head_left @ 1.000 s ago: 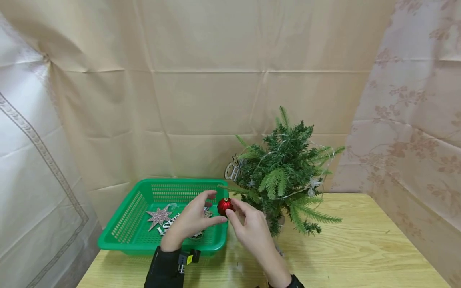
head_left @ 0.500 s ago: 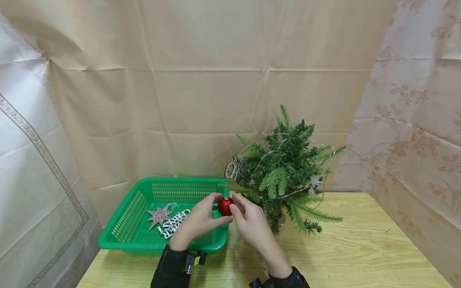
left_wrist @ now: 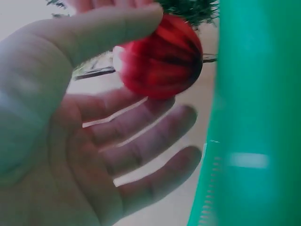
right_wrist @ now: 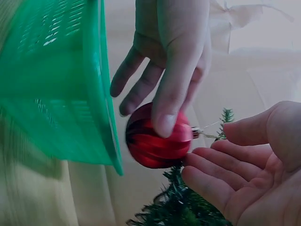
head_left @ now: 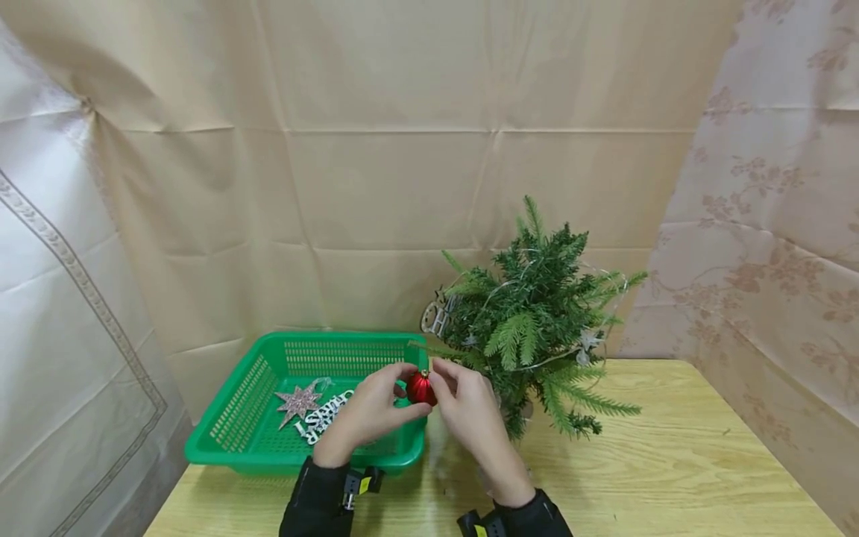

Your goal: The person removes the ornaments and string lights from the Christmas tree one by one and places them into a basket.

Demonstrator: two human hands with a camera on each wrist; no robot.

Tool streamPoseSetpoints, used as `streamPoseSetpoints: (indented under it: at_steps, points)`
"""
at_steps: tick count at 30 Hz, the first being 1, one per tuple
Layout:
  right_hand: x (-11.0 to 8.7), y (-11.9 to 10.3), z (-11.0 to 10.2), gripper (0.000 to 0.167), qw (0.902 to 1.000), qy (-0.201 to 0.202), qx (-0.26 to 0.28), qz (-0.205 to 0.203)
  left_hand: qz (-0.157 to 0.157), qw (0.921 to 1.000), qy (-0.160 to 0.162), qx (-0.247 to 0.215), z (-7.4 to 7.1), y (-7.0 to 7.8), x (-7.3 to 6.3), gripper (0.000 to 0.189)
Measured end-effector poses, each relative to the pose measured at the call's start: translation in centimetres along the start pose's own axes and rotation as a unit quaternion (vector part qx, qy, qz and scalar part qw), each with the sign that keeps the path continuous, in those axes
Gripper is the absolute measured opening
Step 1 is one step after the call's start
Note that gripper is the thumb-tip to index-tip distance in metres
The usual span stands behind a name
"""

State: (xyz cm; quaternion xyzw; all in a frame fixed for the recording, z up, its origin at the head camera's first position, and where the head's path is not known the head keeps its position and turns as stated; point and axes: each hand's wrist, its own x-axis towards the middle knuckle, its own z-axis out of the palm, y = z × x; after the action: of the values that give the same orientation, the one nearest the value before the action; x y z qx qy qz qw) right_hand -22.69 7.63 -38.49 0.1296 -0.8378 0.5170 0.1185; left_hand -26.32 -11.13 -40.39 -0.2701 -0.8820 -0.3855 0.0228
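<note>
A ribbed red Christmas ball (head_left: pixel 420 391) is held up between both hands, beside the green basket's right rim. My left hand (head_left: pixel 367 412) pinches it; in the left wrist view the thumb lies over the ball (left_wrist: pixel 164 66), fingers spread below. The right wrist view shows the ball's gold cap (right_wrist: pixel 195 132) and thin hanging loop (right_wrist: pixel 208 135) pointing toward my right hand (right_wrist: pixel 249 174). Its thumb and fingertips are right at that loop; I cannot tell whether they grip it. In the head view my right hand (head_left: pixel 470 409) comes in from the right.
The green basket (head_left: pixel 221 447) holds a glittery star (head_left: pixel 299 403) and a silver lettered ornament (head_left: pixel 323 418). A small Christmas tree (head_left: pixel 537 313) stands right of it on the wooden table (head_left: pixel 684 447), with a lettered ornament (head_left: pixel 435 317) and silver star (head_left: pixel 587 344) on it.
My left hand has moved right, from open beside the ball to pinching it. My right hand's fingers have shifted from the ball's side to its cap.
</note>
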Motion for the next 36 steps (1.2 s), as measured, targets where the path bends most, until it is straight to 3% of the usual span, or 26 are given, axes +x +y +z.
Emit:
streamPoseSetpoints:
  at_steps: [5,10,19,27,36]
  points:
    - [0.4,0.1,0.6,0.04,0.9991,-0.002,0.043,0.003,0.009,0.9999,-0.006,-0.004,-1.1,0.4,-0.6,0.059]
    - [0.7,-0.3,1.0,0.034,0.9984,0.018,0.053,0.011,0.01,0.9999,0.005,0.0,-1.7,0.9,-1.0,0.056]
    - [1.5,-0.8,1.1,0.019,0.9965,0.078,0.03,0.005,0.043,0.9979,0.042,0.027,-2.1,1.5,-1.2,0.055]
    - [1.8,-1.6,1.3,0.014,0.9941,0.104,0.03,-0.002,0.083,0.9917,0.087,0.046,-2.2,1.4,-1.2,0.056]
    - [2.2,-1.8,1.5,0.01,0.9909,0.12,0.059,-0.012,0.074,0.9906,0.109,0.036,-2.5,1.6,-1.2,0.056]
